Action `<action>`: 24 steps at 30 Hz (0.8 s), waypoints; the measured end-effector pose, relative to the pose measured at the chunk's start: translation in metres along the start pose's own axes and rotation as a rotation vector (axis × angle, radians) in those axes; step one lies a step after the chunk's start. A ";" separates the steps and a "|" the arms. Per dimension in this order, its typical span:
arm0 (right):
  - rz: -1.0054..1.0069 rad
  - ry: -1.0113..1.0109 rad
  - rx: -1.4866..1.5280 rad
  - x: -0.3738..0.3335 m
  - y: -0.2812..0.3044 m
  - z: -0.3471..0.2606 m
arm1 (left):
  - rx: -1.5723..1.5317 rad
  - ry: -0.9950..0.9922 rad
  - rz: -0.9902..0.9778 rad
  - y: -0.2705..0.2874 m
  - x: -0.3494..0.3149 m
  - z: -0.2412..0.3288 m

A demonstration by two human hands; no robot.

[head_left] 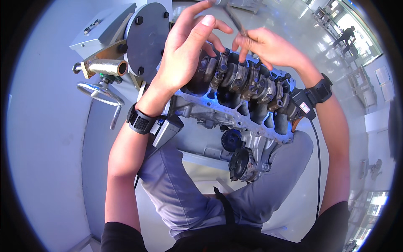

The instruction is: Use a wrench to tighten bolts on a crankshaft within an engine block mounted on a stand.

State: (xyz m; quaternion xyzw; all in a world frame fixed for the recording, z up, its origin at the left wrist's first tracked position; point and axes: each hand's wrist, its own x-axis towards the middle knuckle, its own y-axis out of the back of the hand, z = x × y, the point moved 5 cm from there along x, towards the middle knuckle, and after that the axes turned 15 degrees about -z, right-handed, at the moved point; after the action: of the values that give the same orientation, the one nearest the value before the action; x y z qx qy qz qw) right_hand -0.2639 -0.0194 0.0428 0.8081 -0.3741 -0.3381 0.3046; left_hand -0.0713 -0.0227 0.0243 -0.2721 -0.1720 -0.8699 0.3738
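An engine block (201,101) lies in front of me with its crankshaft (252,84) exposed, and bolts stand up from the bearing caps along it. My right hand (268,47) is above the far side of the block, its fingers closed round the lower end of a ratchet wrench (235,20). The wrench tilts up to the left, and its upper end is partly cut off by the picture's edge. My left hand (187,46) hovers over the block's left end, fingers apart, with the index fingertip close to the wrench's head; I cannot tell whether they touch.
Left of the block stands a round grey mounting plate (149,38) with a grey box (105,31) and a crank handwheel (100,92). Black pulleys (239,164) hang below the block, near my knees. A black cable (318,164) runs down from my right wrist device.
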 end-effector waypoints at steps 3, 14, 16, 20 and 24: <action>0.076 0.126 0.290 0.010 0.003 0.008 | 0.080 -0.006 0.070 0.002 0.003 -0.009; 0.399 0.081 0.768 0.027 0.002 0.069 | 0.860 0.083 -0.170 -0.009 0.001 -0.025; 0.388 0.051 0.792 0.029 -0.001 0.069 | 1.053 -0.050 -0.254 -0.016 -0.001 -0.026; 0.346 0.018 0.868 0.034 -0.002 0.072 | 1.120 -0.052 -0.327 -0.016 -0.005 -0.033; 0.291 -0.022 0.963 0.037 0.000 0.087 | 1.117 0.028 -0.422 -0.020 0.000 -0.030</action>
State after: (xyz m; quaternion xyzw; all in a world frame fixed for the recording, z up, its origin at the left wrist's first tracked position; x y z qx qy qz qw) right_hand -0.3129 -0.0704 -0.0199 0.7927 -0.5997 -0.0894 -0.0627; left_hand -0.0968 -0.0245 -0.0019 0.0172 -0.6489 -0.7066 0.2818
